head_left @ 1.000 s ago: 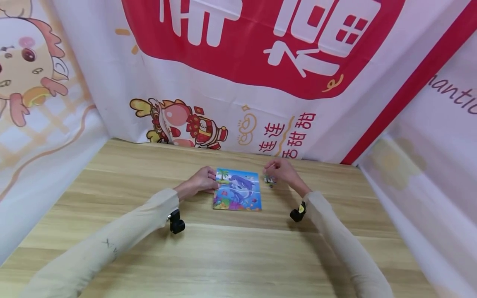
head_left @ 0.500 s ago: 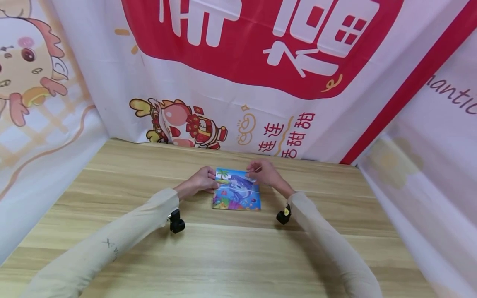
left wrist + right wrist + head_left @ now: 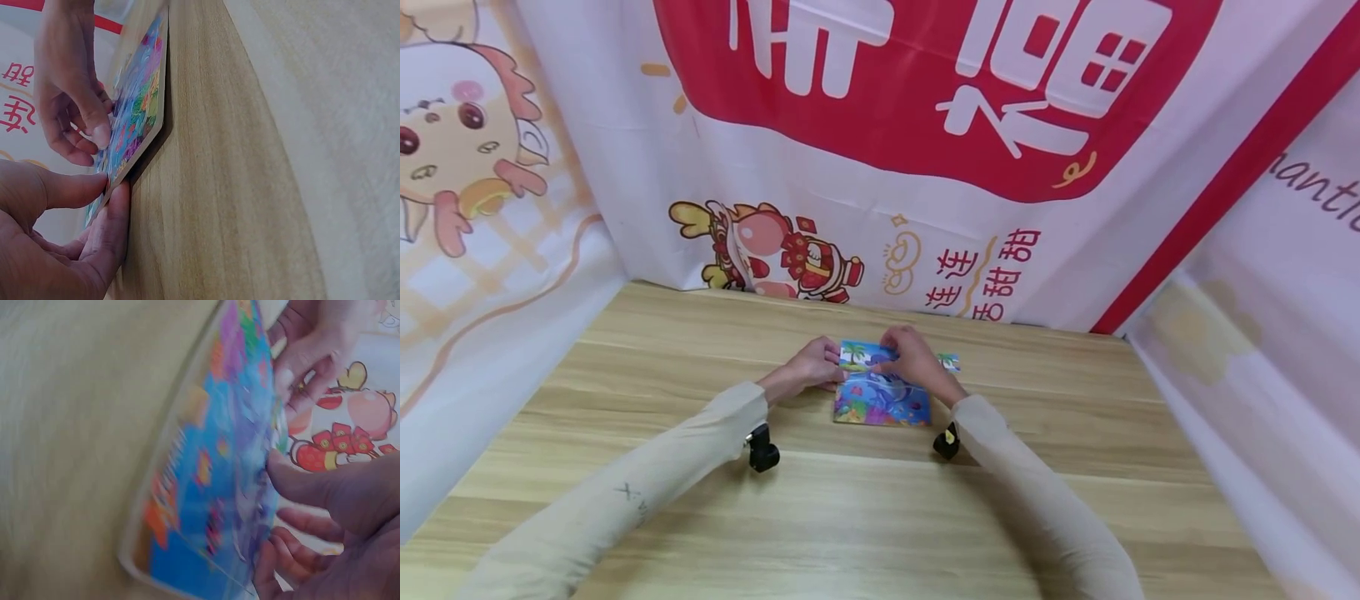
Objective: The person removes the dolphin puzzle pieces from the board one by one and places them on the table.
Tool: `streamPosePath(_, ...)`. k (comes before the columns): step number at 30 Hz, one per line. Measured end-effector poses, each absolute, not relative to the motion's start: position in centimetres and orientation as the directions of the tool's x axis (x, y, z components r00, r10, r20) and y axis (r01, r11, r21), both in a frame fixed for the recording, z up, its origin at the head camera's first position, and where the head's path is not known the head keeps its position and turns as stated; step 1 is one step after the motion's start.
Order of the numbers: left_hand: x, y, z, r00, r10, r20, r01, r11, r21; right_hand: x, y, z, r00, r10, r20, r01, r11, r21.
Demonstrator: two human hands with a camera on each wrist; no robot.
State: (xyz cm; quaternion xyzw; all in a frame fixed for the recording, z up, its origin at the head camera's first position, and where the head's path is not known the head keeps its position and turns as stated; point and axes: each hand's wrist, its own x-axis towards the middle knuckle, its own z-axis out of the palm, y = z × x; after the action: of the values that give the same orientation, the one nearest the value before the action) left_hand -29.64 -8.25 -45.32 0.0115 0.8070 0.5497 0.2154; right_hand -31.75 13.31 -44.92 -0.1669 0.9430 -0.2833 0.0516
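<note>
A blue puzzle board (image 3: 880,408) with a dolphin and sea picture lies on the table in the head view. Its left edge is pinched by my left hand (image 3: 808,364), thumb on the picture side and fingers at the underside in the left wrist view. My right hand (image 3: 916,364) covers the board's upper right part, its fingers bent. In the right wrist view, the thumb (image 3: 300,484) and fingertips touch the picture, set apart; whether they hold a loose piece cannot be made out. Just right of the board lies a small palm-tree puzzle piece (image 3: 949,362), partly behind that hand.
The wooden table (image 3: 850,517) reaches up to a printed cloth backdrop (image 3: 865,150) close behind the board. Cloth walls also stand on the left and right. Each wrist carries a small black camera (image 3: 763,450).
My right hand has moved left from beside the small piece onto the board's upper part, and that piece now shows at its right. My left hand keeps its pinch on the board's left edge.
</note>
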Motion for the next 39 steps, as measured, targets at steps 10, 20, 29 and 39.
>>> streamPosePath(10, -29.7, -8.2, -45.5, -0.912, 0.257, -0.319, -0.199, 0.402, 0.894, -32.5, 13.1, -45.2, -0.950, -0.310, -0.034, -0.239, 0.794, -0.559)
streamPosePath(20, -29.7, -8.3, -45.5, -0.911, 0.250, -0.328, -0.205, 0.415, 0.887, -32.8, 13.1, -45.3, -0.948, -0.313, -0.051, -0.220, 0.764, -0.607)
streamPosePath(29, -29.7, -8.2, -45.6, -0.911, 0.243, -0.332, -0.210, 0.419, 0.883, -32.4, 13.3, -45.9, -0.943, -0.328, 0.055, -0.289, 0.726, -0.624)
streamPosePath(39, -29.7, -8.3, -45.4, -0.908, 0.252, -0.336, -0.219, 0.397, 0.891, -32.1, 13.9, -45.7, -0.923, -0.383, 0.036, -0.293, 0.642, -0.709)
